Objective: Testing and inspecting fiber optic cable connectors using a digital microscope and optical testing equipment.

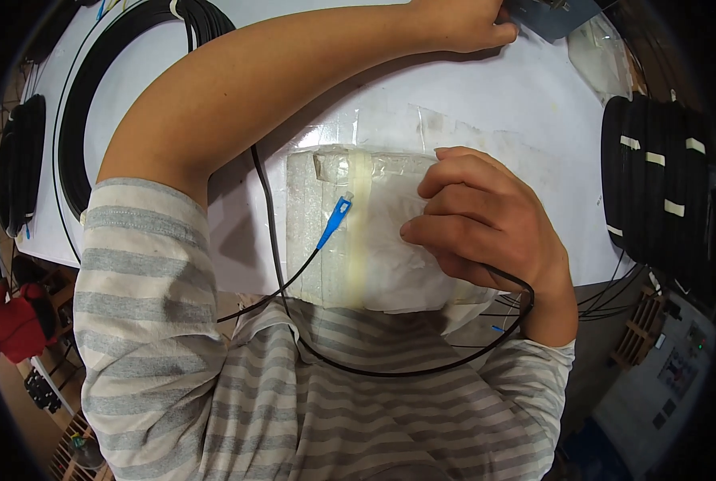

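Note:
My right hand (486,220) rests curled on a white taped foam pad (358,240) at the table's near edge, with a thin black cable (422,370) running out from under its palm and looping below the wrist. A blue fibre connector (335,221) lies on the pad on the end of a black cable, just left of my fingers. My left arm reaches across the table to the far side, where my left hand (462,24) presses on the white tabletop beside a dark blue-grey box (554,14); what its fingers hold is hidden.
Large coils of black cable (105,88) lie on the white table (470,104) at the far left, and a bundle of black coils with white ties (662,192) sits at the right. A clear plastic bag (602,52) lies near the box. A red object (17,321) is on the floor at left.

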`<state>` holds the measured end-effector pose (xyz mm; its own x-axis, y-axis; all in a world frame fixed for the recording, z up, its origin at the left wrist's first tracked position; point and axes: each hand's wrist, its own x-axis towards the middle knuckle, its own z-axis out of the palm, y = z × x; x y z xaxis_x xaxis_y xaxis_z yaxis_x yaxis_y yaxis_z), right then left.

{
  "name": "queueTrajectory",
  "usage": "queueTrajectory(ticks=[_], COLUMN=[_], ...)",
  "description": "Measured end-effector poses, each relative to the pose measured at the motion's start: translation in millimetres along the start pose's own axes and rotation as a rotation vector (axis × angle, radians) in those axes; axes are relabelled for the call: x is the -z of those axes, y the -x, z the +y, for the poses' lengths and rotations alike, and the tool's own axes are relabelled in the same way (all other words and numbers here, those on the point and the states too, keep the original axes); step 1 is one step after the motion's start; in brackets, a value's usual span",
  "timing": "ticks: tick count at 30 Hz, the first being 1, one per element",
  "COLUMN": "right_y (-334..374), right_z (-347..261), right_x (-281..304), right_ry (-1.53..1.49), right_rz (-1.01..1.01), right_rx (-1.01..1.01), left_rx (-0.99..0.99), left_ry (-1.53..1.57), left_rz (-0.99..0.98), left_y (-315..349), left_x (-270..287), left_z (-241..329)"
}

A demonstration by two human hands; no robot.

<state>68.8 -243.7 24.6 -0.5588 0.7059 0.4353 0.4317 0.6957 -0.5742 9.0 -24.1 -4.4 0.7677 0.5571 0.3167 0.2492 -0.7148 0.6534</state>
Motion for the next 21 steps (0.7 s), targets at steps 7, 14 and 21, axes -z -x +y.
queueTrajectory(ticks=[7,14,21], right_y=[0.9,2.5,0.9], right_z=[-0.6,2.0,0.8], right_x=[2.4,3.2,0.0], right_ry=[0.016,0.018,0.019], right_rz=[-0.019,-0.016,0.016], right_rx=[-0.020,-0.017,-0.008], left_rx=[0.232,0.010,0.033], left_ry=[-0.223,-0.007,-0.019], left_rz=[-0.057,-0.002,-0.019], left_y=[-0.1,-0.9,2.1], left_x=[3.2,-2.4,4.2], left_z=[27.2,4.8,5.3])
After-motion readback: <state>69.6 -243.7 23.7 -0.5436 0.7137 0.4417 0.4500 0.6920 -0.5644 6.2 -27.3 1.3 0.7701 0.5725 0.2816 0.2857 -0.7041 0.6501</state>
